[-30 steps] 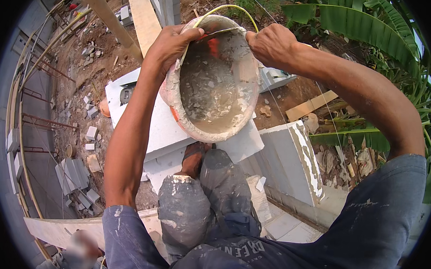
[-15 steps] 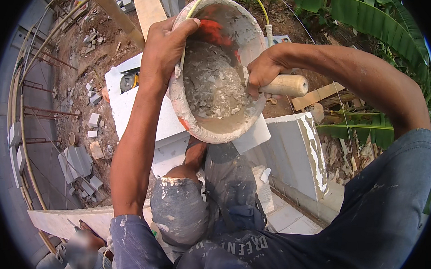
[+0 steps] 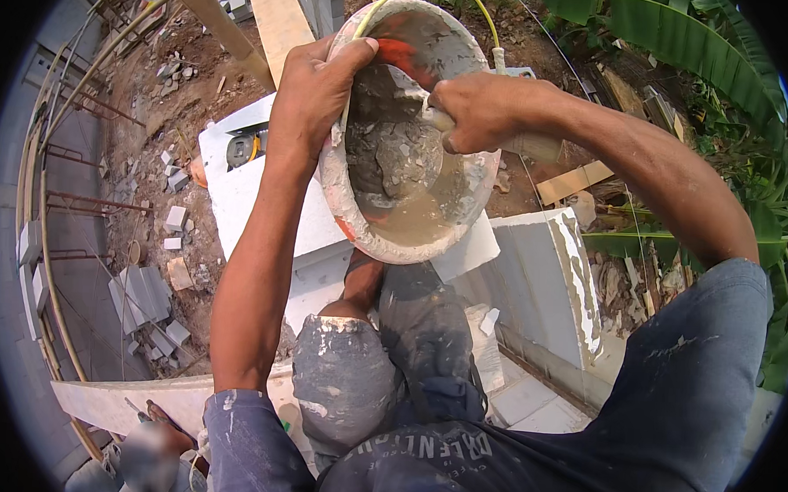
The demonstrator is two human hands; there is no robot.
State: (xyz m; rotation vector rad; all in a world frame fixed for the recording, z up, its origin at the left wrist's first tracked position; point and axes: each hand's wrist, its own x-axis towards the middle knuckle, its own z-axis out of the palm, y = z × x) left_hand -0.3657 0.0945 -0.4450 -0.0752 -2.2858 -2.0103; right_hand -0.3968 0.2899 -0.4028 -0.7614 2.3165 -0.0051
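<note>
A mortar-caked bucket (image 3: pixel 372 236), reddish-orange where its wall shows through, is tilted so that its mouth faces me. Wet grey mortar (image 3: pixel 402 158) lies inside, with watery slurry along the lower side. My left hand (image 3: pixel 317 89) is closed on the bucket's left rim, thumb over the edge beside the yellow handle wire (image 3: pixel 361 23). In my right hand (image 3: pixel 479 109), reaching over the right rim, is a trowel (image 3: pixel 539 147) gripped by its wooden handle. Its blade is down in the bucket, largely hidden by mortar and hand.
White blocks (image 3: pixel 282 201) stand below the bucket, with a tape measure (image 3: pixel 242 150) on top. A grey panel (image 3: pixel 533 278) leans at right beside banana leaves (image 3: pixel 684 48). Scaffold poles (image 3: pixel 46 257) and block rubble (image 3: pixel 141 296) lie left. Another person (image 3: pixel 152 460) is at lower left.
My right hand has moved up and left over the bucket, turning the trowel handle. The mortar has been shifted, with more slurry showing below it. My left hand keeps the rim.
</note>
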